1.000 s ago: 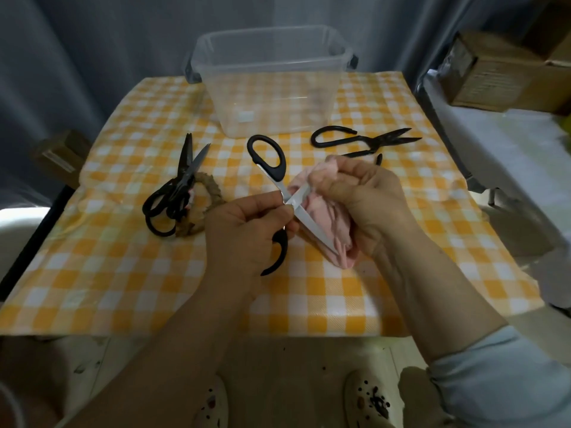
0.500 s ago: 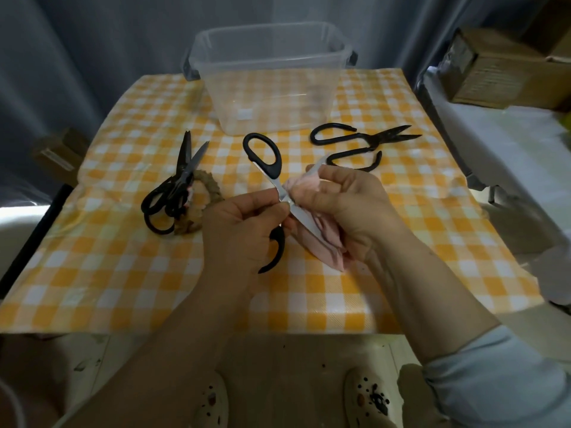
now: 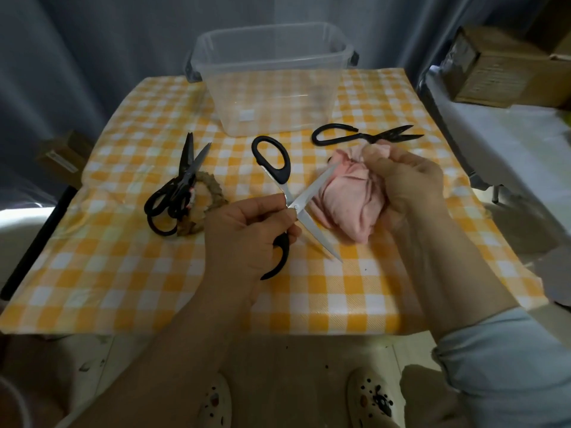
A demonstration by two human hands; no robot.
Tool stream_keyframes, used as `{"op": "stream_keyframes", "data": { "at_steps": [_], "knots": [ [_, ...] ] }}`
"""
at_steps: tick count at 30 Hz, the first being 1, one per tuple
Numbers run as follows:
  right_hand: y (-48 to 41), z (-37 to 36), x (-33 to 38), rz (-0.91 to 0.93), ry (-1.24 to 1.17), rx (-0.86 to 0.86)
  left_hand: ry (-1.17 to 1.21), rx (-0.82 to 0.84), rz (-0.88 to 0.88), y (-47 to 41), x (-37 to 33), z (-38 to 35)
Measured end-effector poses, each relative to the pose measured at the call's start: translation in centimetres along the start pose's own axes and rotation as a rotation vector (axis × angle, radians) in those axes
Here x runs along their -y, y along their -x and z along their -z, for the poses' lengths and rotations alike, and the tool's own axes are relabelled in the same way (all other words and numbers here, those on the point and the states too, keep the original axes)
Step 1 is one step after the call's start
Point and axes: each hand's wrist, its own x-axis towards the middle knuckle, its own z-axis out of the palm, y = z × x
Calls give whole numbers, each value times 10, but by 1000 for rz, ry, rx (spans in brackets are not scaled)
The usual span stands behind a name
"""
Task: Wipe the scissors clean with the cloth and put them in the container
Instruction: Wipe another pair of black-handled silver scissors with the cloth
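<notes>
Above the middle of the table (image 3: 123,273), with its yellow-and-white checked cover, I held the black-handled scissors with bright steel blades (image 3: 318,233) in my left grip (image 3: 247,230). Thumb and fingers pinched them at the pivot. The blades were spread into an X. One pointed down towards the near edge of the table and the other slanted up to the right. One black handle loop stood out towards the far side, and the other curved out below my palm.

My right grip (image 3: 408,183) was curled round the bunched pink cloth (image 3: 343,202), just to the right of the scissors. The upper blade lay against the cloth's left edge, with its tip over the folds.

The clear plastic container with dark side clips (image 3: 278,97) stood upright at the far edge of the table, well apart from the scissors in my grip.

A second pair of black-handled scissors (image 3: 173,196) lay to the left, partly open, with its handles resting on a brown braided ring (image 3: 216,196). An all-black pair with long looped handles (image 3: 355,135) lay to the right of the container, just beyond my right knuckles.

Brown cardboard boxes (image 3: 494,66) sat off to the right, on a surface covered in white. Grey curtains (image 3: 92,57) hung behind the table, and a pair of pale spotted shoes (image 3: 374,396) showed on the floor below.
</notes>
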Motion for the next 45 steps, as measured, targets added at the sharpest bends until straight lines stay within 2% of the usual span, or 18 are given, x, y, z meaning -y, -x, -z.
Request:
{"op": "stream_keyframes", "data": {
  "at_steps": [5,8,11,14,19,22,26,33,35,40,45],
  "knots": [
    [2,2,-4,-51,110,77,83,-59,7,-2,-3,0],
    [2,2,-2,-12,134,102,131,-54,13,-3,-5,2],
    [8,0,1,34,241,226,142,-40,19,-6,-5,5],
    [15,-2,1,-26,326,388,162,-44,27,-9,-6,5],
    [22,-5,2,-155,307,570,123,-46,-4,-7,-6,4],
    [25,-6,-1,-164,315,618,100,-45,-23,-7,-5,5],
    [29,-7,-7,-86,382,591,34,-34,-50,-6,0,4],
    [40,-16,-19,-13,237,428,-30,-26,-92,-7,1,3],
    [37,-17,-19,-14,162,361,-27,-19,-85,-8,1,3],
    [22,-13,-12,66,192,236,-29,24,-92,-3,3,3],
    [8,-4,-4,99,137,85,52,-19,-51,-1,2,1]
  ]
}}
